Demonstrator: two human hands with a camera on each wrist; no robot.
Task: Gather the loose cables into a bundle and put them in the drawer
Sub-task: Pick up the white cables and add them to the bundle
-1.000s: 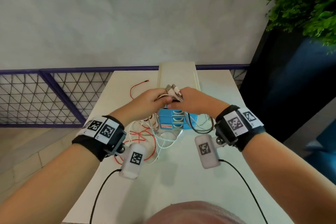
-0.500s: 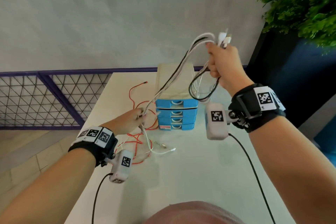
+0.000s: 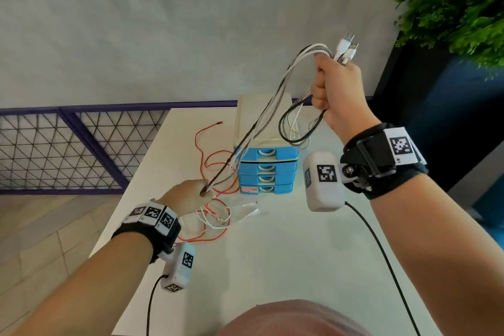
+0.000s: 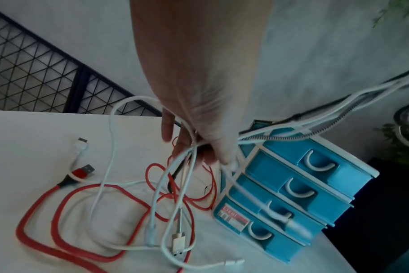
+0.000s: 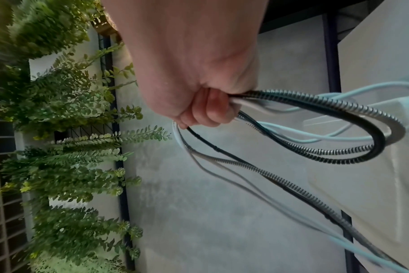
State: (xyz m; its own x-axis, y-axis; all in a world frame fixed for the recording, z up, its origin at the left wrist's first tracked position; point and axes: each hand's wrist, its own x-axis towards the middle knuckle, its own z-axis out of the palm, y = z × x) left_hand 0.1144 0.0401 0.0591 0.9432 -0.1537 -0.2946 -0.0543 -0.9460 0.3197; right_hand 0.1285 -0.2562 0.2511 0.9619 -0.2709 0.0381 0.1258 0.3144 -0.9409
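Note:
My right hand [image 3: 334, 87] is raised high above the table, fist closed round several white and black-striped cables [image 3: 261, 128] whose plugs [image 3: 346, 48] stick out above it. A loop of them [image 5: 339, 140] hangs under the fist. The cables run taut down to my left hand [image 3: 191, 196], low beside the drawer unit, which holds them loosely between curled fingers [image 4: 199, 147]. A red cable [image 4: 65, 212] and white cable ends [image 4: 178, 245] lie on the table below it. The small blue drawer unit [image 3: 266, 169] stands with all drawers closed.
The white table [image 3: 272, 254] ends at a grey wall behind. A purple mesh railing [image 3: 68, 144] runs at the left. A dark planter with green foliage [image 3: 458, 3] stands at the right, close to my raised hand.
Both hands were together over the drawer unit. My right hand has risen up and right with the cables; my left hand has slid down along them to the table's left side.

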